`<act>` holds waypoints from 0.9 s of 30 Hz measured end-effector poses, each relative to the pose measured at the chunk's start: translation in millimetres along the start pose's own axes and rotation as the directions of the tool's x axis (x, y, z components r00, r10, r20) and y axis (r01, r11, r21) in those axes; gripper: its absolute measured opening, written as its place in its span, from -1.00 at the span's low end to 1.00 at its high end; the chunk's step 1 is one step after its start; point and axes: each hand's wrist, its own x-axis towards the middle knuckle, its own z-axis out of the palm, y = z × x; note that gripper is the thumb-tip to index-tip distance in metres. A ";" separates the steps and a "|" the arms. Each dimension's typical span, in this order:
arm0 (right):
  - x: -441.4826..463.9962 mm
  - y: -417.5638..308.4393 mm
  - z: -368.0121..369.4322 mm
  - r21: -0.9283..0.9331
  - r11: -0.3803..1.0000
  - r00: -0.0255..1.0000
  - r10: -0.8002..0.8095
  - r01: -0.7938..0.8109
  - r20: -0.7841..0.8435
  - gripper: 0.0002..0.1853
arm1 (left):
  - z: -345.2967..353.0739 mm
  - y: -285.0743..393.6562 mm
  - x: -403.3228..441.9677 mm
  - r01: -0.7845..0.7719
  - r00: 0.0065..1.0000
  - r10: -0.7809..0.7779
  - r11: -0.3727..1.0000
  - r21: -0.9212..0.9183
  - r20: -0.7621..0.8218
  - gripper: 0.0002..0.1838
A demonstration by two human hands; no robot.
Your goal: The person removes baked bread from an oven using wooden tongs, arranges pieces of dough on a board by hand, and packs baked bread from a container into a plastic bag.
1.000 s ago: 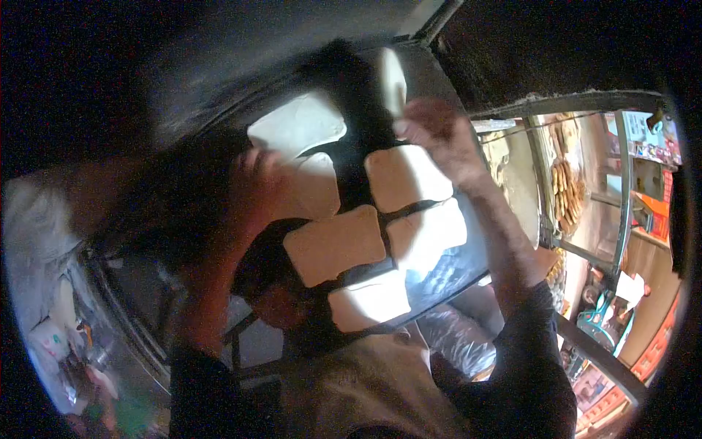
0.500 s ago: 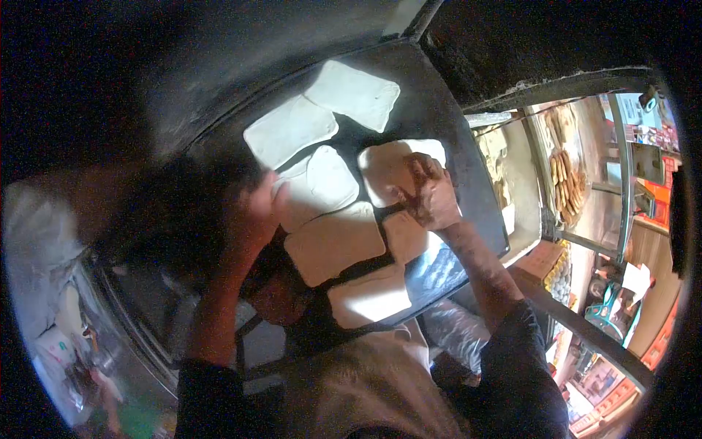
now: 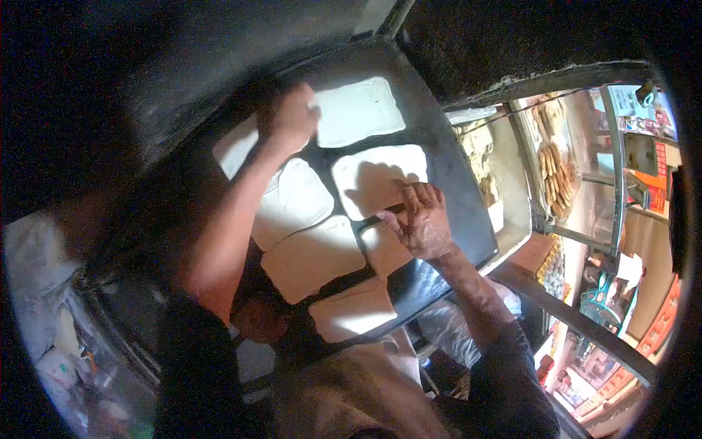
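My left hand [image 3: 292, 121] is at the left edge of the uppermost flat dough piece [image 3: 362, 110], its fingers curled and somewhat blurred. Whether it pinches that edge is hard to see. Under my left wrist another dough piece [image 3: 238, 150] is partly covered. My right hand [image 3: 423, 223] has its thumb and fingers apart, palm down, near the lower right of a dough piece [image 3: 351, 179], casting a shadow on it. Nothing shows in that hand. A smaller dough piece [image 3: 386, 247] lies partly beneath it. Several more pale dough pieces [image 3: 314, 260] cover the dark board [image 3: 457, 197].
A dark wall [image 3: 241, 44] rises behind the board. To the right, a glass display case [image 3: 589, 154] holds long browned baked pieces [image 3: 556, 175]. A box with round items [image 3: 548, 263] stands below it. Clear plastic [image 3: 450, 325] hangs by the front edge.
My left hand has moved up and away to the uppermost dough piece, which has turned and shifted right. My right hand has drawn slightly back toward me. The view has shifted a little.
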 end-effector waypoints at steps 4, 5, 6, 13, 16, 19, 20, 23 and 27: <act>11.4 1.1 8.3 0.069 0.996 0.997 0.050 -0.054 0.057 -0.28 | -0.1 3.1 -69.7 -0.076 0.950 0.194 0.903 -0.423 0.243 -0.79; 17.9 2.2 11.3 0.036 0.999 1.000 0.026 -0.026 0.013 -0.30 | 7.1 -15.2 -83.7 -0.099 0.978 0.176 0.868 -0.487 0.116 -0.69; 32.0 -4.7 -1.3 0.056 0.998 0.999 0.025 -0.028 0.043 -0.33 | 4.6 -29.7 -98.8 -0.092 0.995 0.095 0.920 -0.380 -0.011 -0.57; 91.7 -0.8 40.0 -0.089 0.994 0.996 -0.076 0.071 -0.053 -0.13 | -5.3 -73.8 -128.7 -0.195 0.978 0.209 0.912 0.360 0.000 -0.09; 90.9 0.2 41.8 -0.035 0.998 0.982 -0.038 0.046 0.187 -0.03 | -4.7 -84.0 -110.1 -0.288 0.956 0.292 0.916 0.280 0.027 -0.04; 60.5 -8.5 11.8 0.045 0.999 0.994 -0.004 -0.001 0.113 -0.02 | -8.3 -80.0 -128.4 -0.334 0.941 0.337 0.917 0.219 0.024 0.01; 42.4 -8.3 11.0 -0.036 0.999 0.996 -0.006 0.010 0.093 0.00 | -10.3 -71.1 -146.1 -0.332 0.943 0.330 0.913 0.236 0.051 0.04; -10.9 -15.3 9.1 -0.038 0.998 0.992 -0.053 0.057 0.112 -0.01 | 13.7 -63.5 -183.1 -0.343 0.938 0.311 0.890 0.299 0.152 0.17; -4.0 -20.8 21.7 -0.022 1.000 0.979 0.011 -0.006 0.204 -0.05 | 6.6 -42.5 -174.8 -0.412 0.903 0.367 0.886 0.211 0.221 0.07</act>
